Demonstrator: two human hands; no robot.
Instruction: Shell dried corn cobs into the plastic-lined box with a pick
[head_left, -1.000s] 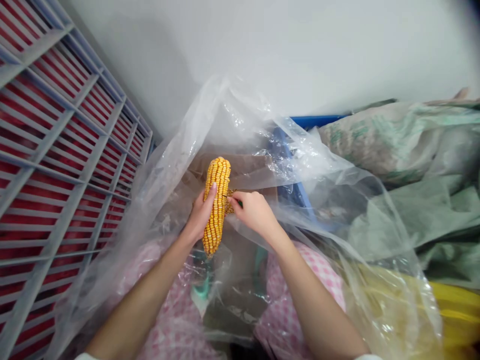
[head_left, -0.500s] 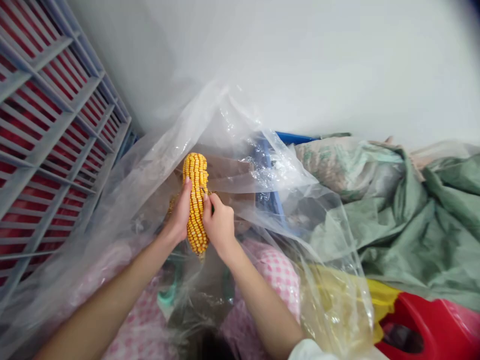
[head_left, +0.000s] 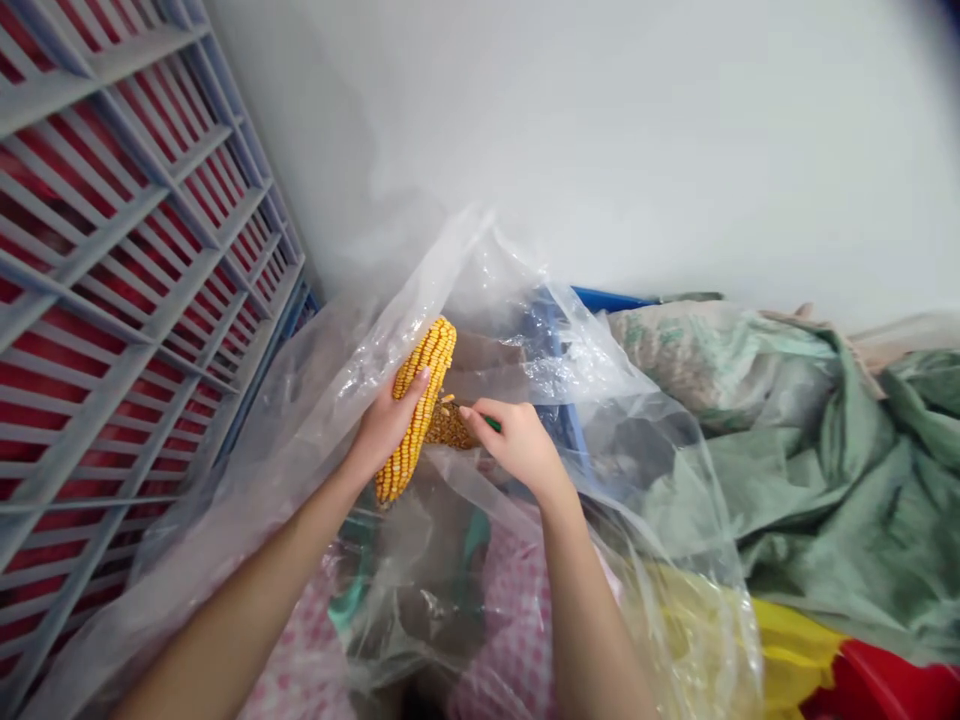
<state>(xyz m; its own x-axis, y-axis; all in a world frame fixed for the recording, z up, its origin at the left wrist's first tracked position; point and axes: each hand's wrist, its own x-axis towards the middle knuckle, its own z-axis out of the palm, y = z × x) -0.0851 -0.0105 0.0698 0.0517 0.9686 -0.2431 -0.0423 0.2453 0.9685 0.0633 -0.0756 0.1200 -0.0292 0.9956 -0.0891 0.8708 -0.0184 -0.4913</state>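
My left hand [head_left: 390, 420] is wrapped round a yellow corn cob [head_left: 420, 410], which tilts with its upper end to the right. Its rows of kernels look mostly full. My right hand [head_left: 517, 440] is closed on a small tool with a green handle [head_left: 491, 423]; the rest of the tool is hidden. That hand is apart from the cob, to its right. Loose corn kernels [head_left: 448, 425] lie behind and below the cob, inside a large clear plastic bag [head_left: 465, 260] spread round both hands.
A grey slatted crate [head_left: 150, 260] with red behind it stands at the left. To the right are a stuffed woven sack [head_left: 697, 350], green cloth [head_left: 825, 480] and a red plastic object [head_left: 885, 685]. A blue crate edge [head_left: 611, 299] shows behind the bag near the white wall [head_left: 570, 130].
My right hand has moved away from the cob to the right with the green-handled tool. The cob has tilted to the right in my left hand. The view has shifted slightly.
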